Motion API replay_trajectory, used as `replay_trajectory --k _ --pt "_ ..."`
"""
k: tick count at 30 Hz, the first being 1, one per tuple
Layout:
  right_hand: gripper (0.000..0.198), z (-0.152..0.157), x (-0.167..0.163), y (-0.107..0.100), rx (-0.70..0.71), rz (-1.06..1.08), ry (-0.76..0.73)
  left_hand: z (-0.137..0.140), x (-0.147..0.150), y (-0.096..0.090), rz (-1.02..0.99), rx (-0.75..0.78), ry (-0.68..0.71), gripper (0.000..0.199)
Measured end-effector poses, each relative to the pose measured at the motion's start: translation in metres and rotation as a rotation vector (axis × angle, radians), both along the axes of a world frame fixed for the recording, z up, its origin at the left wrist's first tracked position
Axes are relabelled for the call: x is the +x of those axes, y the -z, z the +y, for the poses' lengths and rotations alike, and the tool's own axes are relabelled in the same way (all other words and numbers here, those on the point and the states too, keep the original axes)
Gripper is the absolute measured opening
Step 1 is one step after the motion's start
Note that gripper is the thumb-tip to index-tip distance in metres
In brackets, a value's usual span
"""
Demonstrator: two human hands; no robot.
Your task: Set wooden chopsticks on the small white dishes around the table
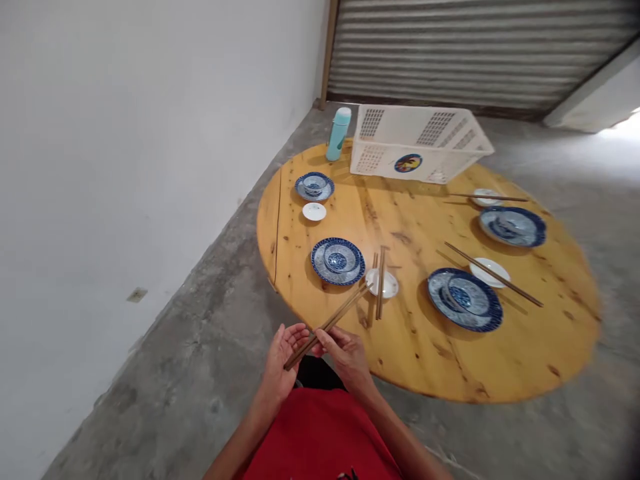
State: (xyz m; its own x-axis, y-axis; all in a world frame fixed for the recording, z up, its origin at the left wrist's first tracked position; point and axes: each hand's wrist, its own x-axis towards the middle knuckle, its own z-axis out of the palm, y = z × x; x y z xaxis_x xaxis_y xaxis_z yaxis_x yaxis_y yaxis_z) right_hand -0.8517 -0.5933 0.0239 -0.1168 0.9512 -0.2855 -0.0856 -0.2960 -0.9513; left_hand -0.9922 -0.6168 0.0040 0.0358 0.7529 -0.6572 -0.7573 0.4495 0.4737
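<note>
Just off the table's near edge, my right hand (346,357) pinches a pair of brown chopsticks (334,319) between thumb and fingers. Their tips point away over the tabletop, toward a small white saucer (390,285). My left hand (283,357) is open, palm up and fingers stretched out, beside the thick ends of the pair; whether it touches them is hard to tell. Another pair of chopsticks (381,283) lies across that saucer. To its left, a blue-patterned plate (318,272) carries a matching bowl (341,257).
The round wooden table (400,347) also bears a white plastic basket (435,160) and a light-blue bottle (339,133) at the back. More blue plates (493,319) with bowls stand around it, with saucers (314,212) beside them. A white wall (150,133) rises on the left.
</note>
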Motion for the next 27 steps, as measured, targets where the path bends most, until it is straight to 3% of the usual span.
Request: replay_trajectory --k 5,9,12,20,27 --pt "0.047 0.057 -0.001 0.001 -0.091 0.099 0.168 0.04 -0.019 -0.011 0.5 0.252 0.342 0.054" --pt "0.046 0.102 0.005 0.003 -0.119 0.119 0.274 0.081 -0.024 -0.021 0.646 0.327 0.552 0.06" --pt "0.046 0.127 0.01 0.002 -0.154 0.159 0.344 0.11 -0.022 -0.023 0.72 0.32 0.613 0.059" --pt "0.049 0.176 0.007 0.001 -0.144 0.17 0.561 0.195 -0.028 -0.005 0.62 0.37 0.799 0.07" --pt "0.053 0.231 -0.024 -0.002 -0.089 0.19 0.784 0.292 -0.058 0.001 0.555 0.513 1.036 0.07"
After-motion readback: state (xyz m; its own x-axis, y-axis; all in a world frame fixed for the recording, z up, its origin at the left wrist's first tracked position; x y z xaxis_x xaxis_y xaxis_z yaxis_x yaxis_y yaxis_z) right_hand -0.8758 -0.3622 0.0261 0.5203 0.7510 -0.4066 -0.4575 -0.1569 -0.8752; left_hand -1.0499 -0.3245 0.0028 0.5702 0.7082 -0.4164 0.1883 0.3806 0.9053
